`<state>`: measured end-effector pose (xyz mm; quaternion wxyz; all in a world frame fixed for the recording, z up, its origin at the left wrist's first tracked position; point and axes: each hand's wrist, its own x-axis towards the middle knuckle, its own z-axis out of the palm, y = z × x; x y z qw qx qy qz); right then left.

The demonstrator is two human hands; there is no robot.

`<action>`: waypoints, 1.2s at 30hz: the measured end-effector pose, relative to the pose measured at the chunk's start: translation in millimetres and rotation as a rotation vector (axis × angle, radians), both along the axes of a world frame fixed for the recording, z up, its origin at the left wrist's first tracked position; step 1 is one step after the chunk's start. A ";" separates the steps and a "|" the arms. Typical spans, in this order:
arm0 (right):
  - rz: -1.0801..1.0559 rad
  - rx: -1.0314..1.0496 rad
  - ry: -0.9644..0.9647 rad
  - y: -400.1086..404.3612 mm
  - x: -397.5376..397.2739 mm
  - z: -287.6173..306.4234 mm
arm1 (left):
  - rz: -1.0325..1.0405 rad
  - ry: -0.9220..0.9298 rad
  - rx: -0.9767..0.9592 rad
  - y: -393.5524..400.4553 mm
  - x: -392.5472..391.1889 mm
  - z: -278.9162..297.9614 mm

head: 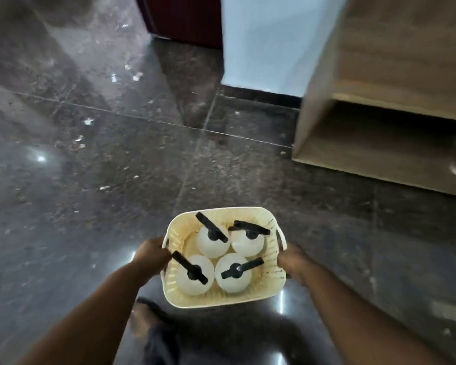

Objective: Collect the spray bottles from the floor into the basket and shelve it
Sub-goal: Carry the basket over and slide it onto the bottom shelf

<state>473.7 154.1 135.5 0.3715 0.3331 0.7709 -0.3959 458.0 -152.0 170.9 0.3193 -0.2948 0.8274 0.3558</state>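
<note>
A cream plastic basket (221,299) with perforated walls is held above the dark floor, low in the middle of the view. Several white spray bottles (231,279) with black trigger heads stand upright inside it, packed close together. My left hand (150,255) grips the basket's left side at its handle. My right hand (292,260) grips the right side just below the right handle. Both forearms reach in from the bottom of the view.
A wooden shelf unit (379,122) stands on the floor at the right, its lowest compartment open toward me. A pale blue wall corner (269,43) and a dark red cabinet (184,19) lie beyond. The polished dark stone floor (90,180) spreads left. My foot (148,314) shows below the basket.
</note>
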 end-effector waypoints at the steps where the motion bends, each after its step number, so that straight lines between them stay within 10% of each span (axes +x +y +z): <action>1: -0.016 -0.012 0.007 40.0 16.8 0.6 | -0.010 -0.012 0.002 41.3 8.4 -6.4; 15: -0.493 0.154 0.026 441.1 121.2 20.5 | -0.454 0.025 0.191 457.1 2.0 -40.7; 24: -0.485 0.056 0.042 467.6 13.0 2.5 | -0.430 0.174 0.117 475.0 -94.5 -40.5; 36: -0.346 0.031 0.222 452.1 -191.5 -101.7 | 0.096 0.553 0.110 470.2 -221.1 -134.3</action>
